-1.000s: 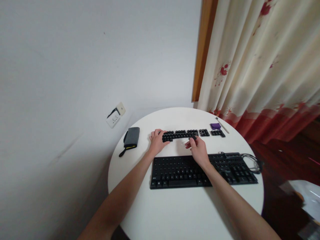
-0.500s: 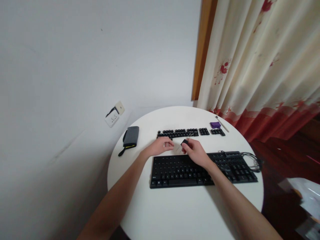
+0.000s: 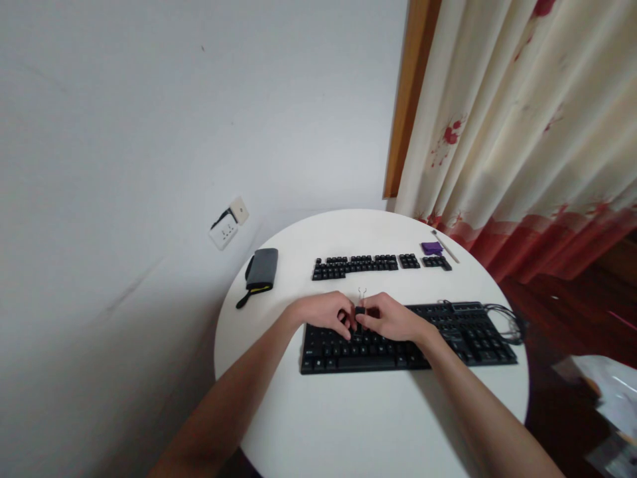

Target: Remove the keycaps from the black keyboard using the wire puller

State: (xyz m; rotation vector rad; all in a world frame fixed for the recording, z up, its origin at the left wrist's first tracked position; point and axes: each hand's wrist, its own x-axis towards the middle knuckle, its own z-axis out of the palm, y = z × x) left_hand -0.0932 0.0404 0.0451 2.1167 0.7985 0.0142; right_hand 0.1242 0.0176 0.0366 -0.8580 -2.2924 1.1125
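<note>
A black keyboard (image 3: 368, 363) lies across the front half of the round table, with the keycaps gone from its upper left rows. My right hand (image 3: 391, 317) pinches a keycap puller (image 3: 359, 310) with a black handle. Its wire loops point up at one end, and the lower end meets the keyboard, partly hidden by my fingers. Close beside the puller, my left hand (image 3: 326, 311) hovers over the bare rows with curved fingers and the thumb apart. Whether its fingertips touch the puller is unclear. Behind both hands, rows of loose black keycaps (image 3: 371, 264) are laid out.
On the white table (image 3: 348, 425), a grey pouch (image 3: 262, 269) lies at the left. A purple cloth (image 3: 431, 248) and a thin brush (image 3: 446, 247) lie at the back right. The coiled cable (image 3: 512, 325) sits by the keyboard's right end. A wall socket (image 3: 223, 231) is at the left.
Both hands have come down and nearer, from between the loose keycaps and the keyboard to over its left part. The puller has turned upright, and my left hand has closed in beside it.
</note>
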